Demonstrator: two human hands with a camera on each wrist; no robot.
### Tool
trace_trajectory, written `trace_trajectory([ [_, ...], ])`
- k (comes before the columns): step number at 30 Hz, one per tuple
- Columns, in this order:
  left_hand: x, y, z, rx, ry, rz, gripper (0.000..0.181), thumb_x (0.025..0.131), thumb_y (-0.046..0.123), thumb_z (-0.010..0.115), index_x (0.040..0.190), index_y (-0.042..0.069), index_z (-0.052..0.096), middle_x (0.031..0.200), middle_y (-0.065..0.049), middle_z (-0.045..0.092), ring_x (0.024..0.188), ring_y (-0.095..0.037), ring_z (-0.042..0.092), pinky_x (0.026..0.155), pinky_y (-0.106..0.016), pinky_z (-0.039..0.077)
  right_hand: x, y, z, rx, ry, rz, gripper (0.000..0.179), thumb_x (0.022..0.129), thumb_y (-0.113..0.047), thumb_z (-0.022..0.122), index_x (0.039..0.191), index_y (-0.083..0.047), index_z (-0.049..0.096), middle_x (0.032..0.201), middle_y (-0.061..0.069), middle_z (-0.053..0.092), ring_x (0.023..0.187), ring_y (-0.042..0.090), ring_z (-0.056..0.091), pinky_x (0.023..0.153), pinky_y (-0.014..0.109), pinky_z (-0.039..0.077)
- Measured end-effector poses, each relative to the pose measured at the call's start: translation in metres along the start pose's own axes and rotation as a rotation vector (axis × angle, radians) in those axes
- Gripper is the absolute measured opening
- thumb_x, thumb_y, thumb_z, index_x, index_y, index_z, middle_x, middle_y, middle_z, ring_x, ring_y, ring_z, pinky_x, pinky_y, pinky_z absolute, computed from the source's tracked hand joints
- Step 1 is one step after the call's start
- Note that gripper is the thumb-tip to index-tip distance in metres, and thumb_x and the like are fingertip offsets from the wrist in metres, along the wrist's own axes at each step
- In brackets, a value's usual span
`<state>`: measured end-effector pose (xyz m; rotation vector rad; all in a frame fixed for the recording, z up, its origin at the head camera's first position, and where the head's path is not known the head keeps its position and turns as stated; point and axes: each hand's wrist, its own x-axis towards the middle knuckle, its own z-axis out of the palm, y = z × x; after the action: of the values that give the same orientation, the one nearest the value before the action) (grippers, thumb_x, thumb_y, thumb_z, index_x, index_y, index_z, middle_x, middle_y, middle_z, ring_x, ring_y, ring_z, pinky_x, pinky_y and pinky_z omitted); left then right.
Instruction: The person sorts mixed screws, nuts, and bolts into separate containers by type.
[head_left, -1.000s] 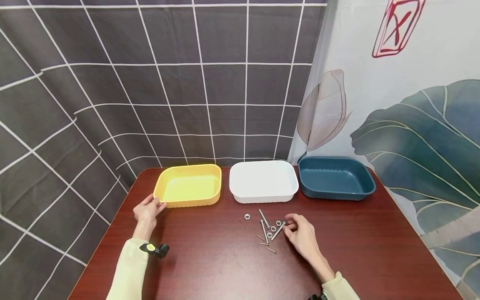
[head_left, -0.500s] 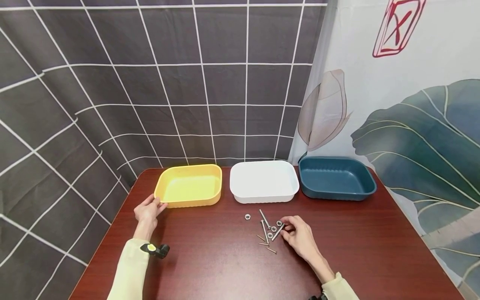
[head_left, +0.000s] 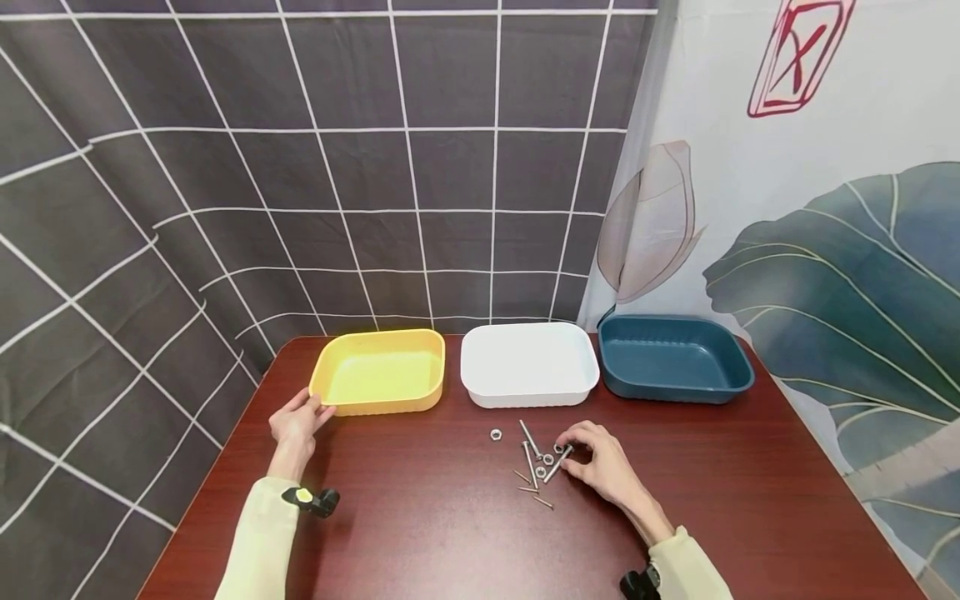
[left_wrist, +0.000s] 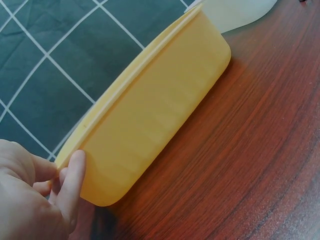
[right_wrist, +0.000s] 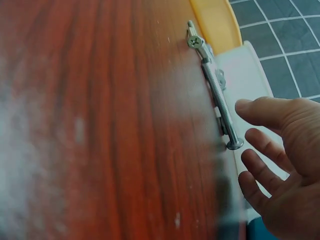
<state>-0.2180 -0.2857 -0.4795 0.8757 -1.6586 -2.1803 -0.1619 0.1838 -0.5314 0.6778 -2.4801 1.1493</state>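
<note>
At the near left corner of the yellow tray [head_left: 378, 406], my left hand [head_left: 294, 421] pinches the rim; the left wrist view has one finger lying along the outer wall. My right hand [head_left: 603, 467] hovers at the head end of a steel bolt [head_left: 557, 467], thumb and fingers spread around it. A gap between them and the bolt [right_wrist: 222, 102] shows in the right wrist view. Left of this hand lie more bolts, small thin screws [head_left: 543, 502] and several hex nuts [head_left: 541, 472], one partly hidden by the fingers. A lone nut [head_left: 496, 434] sits farther left.
A white tray [head_left: 529, 398] and a dark blue tray [head_left: 675, 390] stand in a row right of the yellow one, along the back of the dark red table [head_left: 420, 517]. Behind them hang a grid-patterned curtain [head_left: 360, 167] and a leaf-printed one.
My right hand has shifted slightly left over the bolt's head end, its fingers now covering part of a nut. The left hand stays at the yellow tray's corner.
</note>
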Motion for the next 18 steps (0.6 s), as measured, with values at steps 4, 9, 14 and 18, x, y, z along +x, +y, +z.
trace_trajectory([
  [4,-0.0005,-0.0004,-0.0004,-0.005,0.003,0.006,0.047,0.099,-0.003,0.055,0.144,-0.008,0.046,0.068,0.001,0.057,0.056,-0.006,0.063,0.069,-0.024,0.063,0.0003,0.0038,-0.0004,0.036,-0.031,0.004,0.036,0.066,0.007,0.087,0.093,-0.012,0.073,0.094,-0.005,0.065,0.083,0.019,0.056,0.067,0.028,0.049],
  [9,0.0008,-0.0007,-0.0016,-0.011,0.002,0.007,0.047,0.099,-0.003,0.055,0.144,-0.007,0.046,0.066,0.001,0.057,0.056,-0.005,0.062,0.070,-0.024,0.063,0.0012,0.0060,-0.0010,0.075,-0.070,0.005,0.035,0.066,0.009,0.086,0.092,-0.011,0.072,0.091,-0.002,0.065,0.083,0.019,0.058,0.068,0.029,0.052],
  [14,0.0011,-0.0014,-0.0024,-0.005,-0.001,0.007,0.047,0.099,-0.002,0.055,0.145,-0.006,0.046,0.068,0.001,0.057,0.057,-0.005,0.063,0.072,-0.024,0.063,0.0007,0.0064,-0.0029,0.106,-0.128,0.027,0.035,0.066,0.010,0.084,0.092,-0.009,0.072,0.089,0.000,0.064,0.080,0.018,0.060,0.067,0.027,0.054],
  [18,0.0007,-0.0017,-0.0025,-0.007,0.000,0.008,0.048,0.099,-0.003,0.055,0.146,-0.005,0.045,0.068,0.001,0.058,0.058,-0.005,0.063,0.072,-0.024,0.063,0.0004,0.0075,-0.0042,0.125,-0.176,0.021,0.033,0.068,0.008,0.085,0.092,-0.009,0.072,0.091,-0.001,0.065,0.081,0.016,0.060,0.068,0.027,0.055],
])
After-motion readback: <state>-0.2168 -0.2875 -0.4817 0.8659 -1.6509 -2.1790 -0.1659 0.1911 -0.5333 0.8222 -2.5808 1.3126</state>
